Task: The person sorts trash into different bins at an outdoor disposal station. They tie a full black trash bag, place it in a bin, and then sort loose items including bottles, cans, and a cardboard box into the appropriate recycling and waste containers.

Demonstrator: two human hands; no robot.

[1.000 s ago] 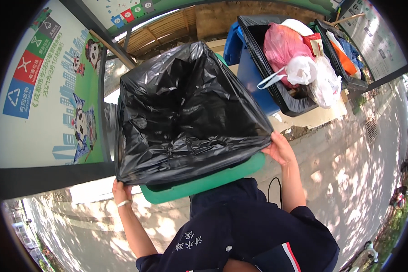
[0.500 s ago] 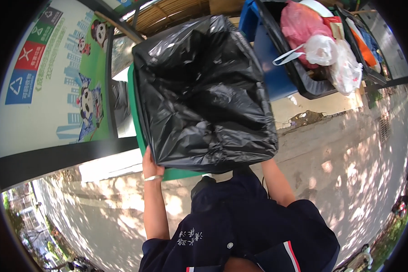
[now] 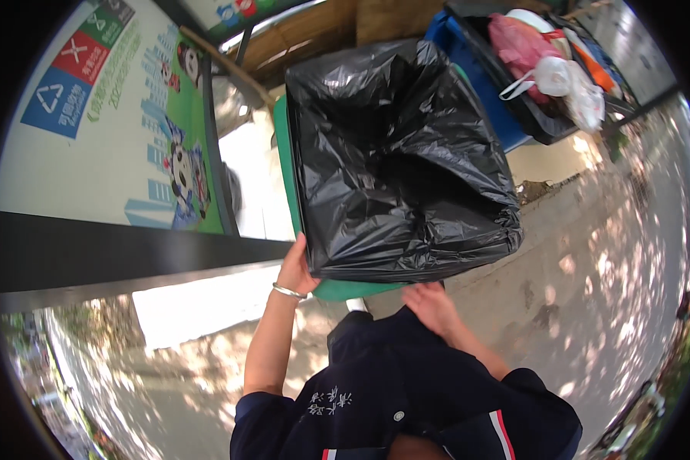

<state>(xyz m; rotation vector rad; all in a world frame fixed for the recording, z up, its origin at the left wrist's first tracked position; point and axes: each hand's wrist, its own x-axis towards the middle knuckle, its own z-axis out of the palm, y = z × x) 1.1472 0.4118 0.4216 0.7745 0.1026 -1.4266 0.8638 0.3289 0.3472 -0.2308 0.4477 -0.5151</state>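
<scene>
In the middle a green bin (image 3: pixel 284 153) is lined with a black plastic bag (image 3: pixel 391 199), folded over its rim. My left hand (image 3: pixel 297 272), with a bangle at the wrist, grips the bag-covered edge at the near left corner, fingertips partly hidden. My right hand (image 3: pixel 429 303) is at the underside of the near rim, right of centre, slightly blurred, with its fingers apart and loosely bent; whether it touches the rim I cannot tell.
A blue bin (image 3: pixel 468 84) with a black liner stands at the back right, heaped with bagged rubbish (image 3: pixel 560 77). A sign panel (image 3: pixel 107 169) and dark frame beam (image 3: pixel 130 249) are at the left. A wooden stick (image 3: pixel 230 61) leans behind. Paved ground (image 3: pixel 606 291) lies to the right.
My right hand has left the bag's right corner and moved down and inward to below the near rim. The bin appears turned and farther right in view, my left hand still at its corner.
</scene>
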